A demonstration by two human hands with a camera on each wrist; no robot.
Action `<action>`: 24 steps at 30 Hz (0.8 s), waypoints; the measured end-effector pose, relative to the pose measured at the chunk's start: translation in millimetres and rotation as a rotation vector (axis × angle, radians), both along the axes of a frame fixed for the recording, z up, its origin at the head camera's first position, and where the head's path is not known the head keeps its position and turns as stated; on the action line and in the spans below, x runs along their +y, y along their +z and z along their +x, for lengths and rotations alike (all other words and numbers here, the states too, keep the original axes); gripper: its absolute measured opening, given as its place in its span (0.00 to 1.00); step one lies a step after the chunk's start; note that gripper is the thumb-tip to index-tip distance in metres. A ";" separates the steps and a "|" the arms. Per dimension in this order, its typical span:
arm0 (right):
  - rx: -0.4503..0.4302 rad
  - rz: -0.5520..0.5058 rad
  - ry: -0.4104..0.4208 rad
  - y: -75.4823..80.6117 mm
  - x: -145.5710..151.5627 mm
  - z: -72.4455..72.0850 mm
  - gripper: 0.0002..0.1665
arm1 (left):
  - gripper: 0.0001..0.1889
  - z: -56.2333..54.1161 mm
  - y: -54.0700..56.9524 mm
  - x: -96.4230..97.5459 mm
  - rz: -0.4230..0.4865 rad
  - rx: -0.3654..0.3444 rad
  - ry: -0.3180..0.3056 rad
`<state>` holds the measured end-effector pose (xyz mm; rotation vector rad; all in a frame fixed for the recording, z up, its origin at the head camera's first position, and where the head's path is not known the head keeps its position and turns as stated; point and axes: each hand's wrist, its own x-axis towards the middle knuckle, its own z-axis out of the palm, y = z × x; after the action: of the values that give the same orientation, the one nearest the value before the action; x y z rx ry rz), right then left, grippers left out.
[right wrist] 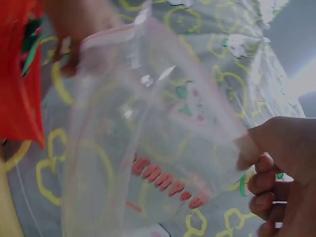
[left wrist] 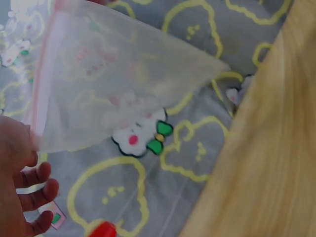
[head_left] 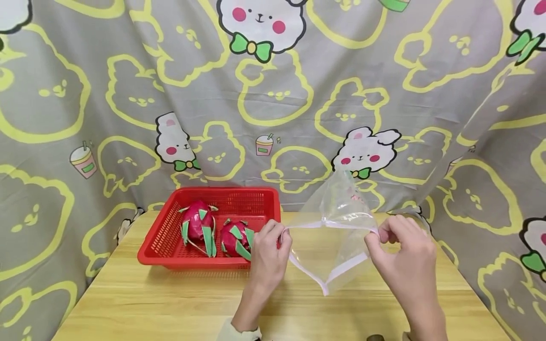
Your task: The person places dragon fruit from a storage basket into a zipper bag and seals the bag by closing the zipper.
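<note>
A clear plastic zip bag (head_left: pixel 341 201) with a pale lilac band along its mouth is stretched between both hands above the table. Its mouth gapes toward me in a diamond shape. The left hand (head_left: pixel 269 251) pinches one side of the band, and the right hand (head_left: pixel 405 251) pinches the opposite side between thumb and index finger. Red printing (right wrist: pixel 165 180) shows on the bag in the right wrist view. Two dragon fruits with green scales, one upright (head_left: pixel 198 220) and one partly hidden behind the left hand (head_left: pixel 234 237), lie in a red plastic basket (head_left: pixel 158 259).
Light wood tabletop (head_left: pixel 187 303) lies under everything. A patterned grey curtain (head_left: pixel 281 109) hangs close behind the table and along both sides. A small dark object (head_left: pixel 375 337) pokes in at the bottom edge, right of the middle.
</note>
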<state>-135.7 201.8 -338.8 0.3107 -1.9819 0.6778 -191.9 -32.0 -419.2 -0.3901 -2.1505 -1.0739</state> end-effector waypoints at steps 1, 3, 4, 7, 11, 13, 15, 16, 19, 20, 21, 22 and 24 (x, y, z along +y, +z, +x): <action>-0.021 -0.018 0.017 2.1 -0.5 0.1 0.10 | 0.15 -0.6 -2.3 0.2 -0.022 -0.020 0.006; -0.063 -0.044 0.039 4.4 -1.8 -0.8 0.13 | 0.16 -1.8 -6.4 0.5 -0.070 -0.061 0.021; -0.074 -0.050 0.040 4.3 -2.6 -2.0 0.13 | 0.17 -2.1 -8.0 0.4 -0.092 -0.081 0.027; -0.091 -0.037 0.031 0.5 -5.0 -6.6 0.13 | 0.18 -2.5 -10.8 -0.3 -0.130 -0.122 0.026; -0.128 0.023 0.077 -9.2 -8.5 -11.5 0.17 | 0.19 -2.5 -11.7 -0.8 -0.151 -0.145 0.003; -0.160 0.065 0.110 -13.7 -11.8 -13.5 0.17 | 0.19 -2.8 -11.8 -0.3 -0.157 -0.148 -0.014; -0.181 0.109 0.109 -16.7 -15.5 -15.1 0.16 | 0.20 -3.2 -12.2 0.3 -0.151 -0.152 -0.043; -0.185 0.126 0.098 -17.6 -17.3 -15.9 0.15 | 0.20 -3.3 -12.3 0.6 -0.141 -0.157 -0.061; -0.187 0.158 0.065 -20.1 -23.3 -17.8 0.16 | 0.20 -3.3 -12.3 1.5 -0.114 -0.157 -0.095; -0.189 0.167 0.053 -21.3 -25.5 -18.1 0.17 | 0.21 -3.1 -12.4 2.0 -0.108 -0.155 -0.101; -0.195 0.174 0.041 -22.8 -27.8 -18.4 0.19 | 0.21 -2.6 -12.1 2.7 -0.102 -0.154 -0.106; -0.204 0.180 0.034 -24.7 -30.6 -18.7 0.21 | 0.21 -2.2 -12.1 3.4 -0.101 -0.153 -0.109; -0.233 0.194 0.022 -29.4 -36.8 -19.3 0.25 | 0.20 -1.1 -11.4 5.4 -0.101 -0.148 -0.112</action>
<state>-154.9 165.0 -368.2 0.3846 -2.2763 0.5568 -193.0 -26.6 -430.6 -0.4968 -2.3445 -1.0876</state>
